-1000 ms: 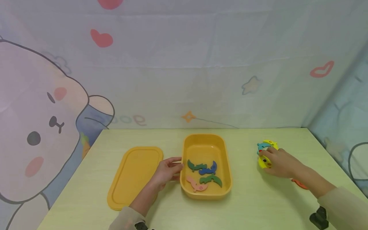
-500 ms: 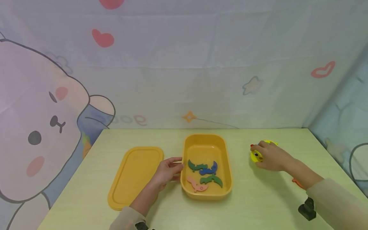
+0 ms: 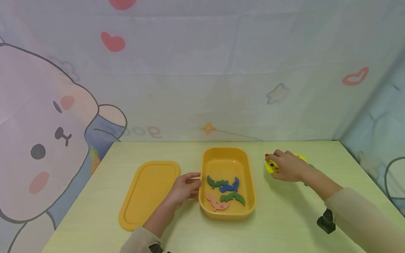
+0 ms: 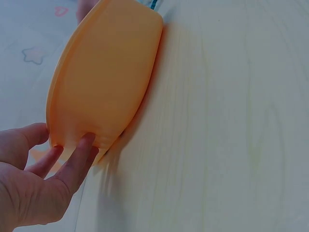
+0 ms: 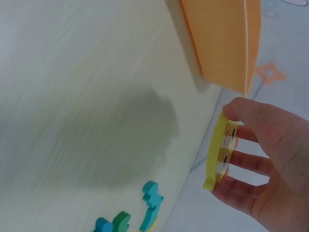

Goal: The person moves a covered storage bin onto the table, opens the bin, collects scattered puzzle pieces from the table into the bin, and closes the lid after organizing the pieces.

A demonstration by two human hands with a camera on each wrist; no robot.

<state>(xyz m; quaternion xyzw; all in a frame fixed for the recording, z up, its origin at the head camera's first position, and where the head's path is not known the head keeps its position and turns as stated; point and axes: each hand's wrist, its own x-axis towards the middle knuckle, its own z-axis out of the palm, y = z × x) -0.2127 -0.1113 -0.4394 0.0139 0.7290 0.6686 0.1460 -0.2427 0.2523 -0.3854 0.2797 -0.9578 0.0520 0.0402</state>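
Observation:
My right hand point(image 3: 289, 167) holds a flat yellow piece with a printed animal face point(image 3: 271, 166) and a red tip, right of the yellow box. In the right wrist view the yellow piece point(image 5: 216, 152) is gripped by its edges between thumb and fingers, over its shadow on the table. The fingers of my left hand point(image 3: 186, 188) rest against the left wall of the box point(image 3: 224, 160); in the left wrist view they lie nearly straight on its outside point(image 4: 106, 63). Inside lie curved crocodile-like pieces: two green point(image 3: 232, 198), one blue point(image 3: 230, 187) and one pink point(image 3: 217, 203).
A matching yellow lid point(image 3: 148, 193) lies flat left of the box. Beyond the right hand, more pieces lie on the table, partly hidden: a yellow one point(image 3: 301, 157), and in the right wrist view a teal point(image 5: 152, 205), a green point(image 5: 120, 222) and a blue one point(image 5: 103, 224).
My right hand has carried the yellow face piece leftward, away from the other pieces and nearer the box. An orange piece seen earlier is now behind the right forearm. The left hand has stayed still.

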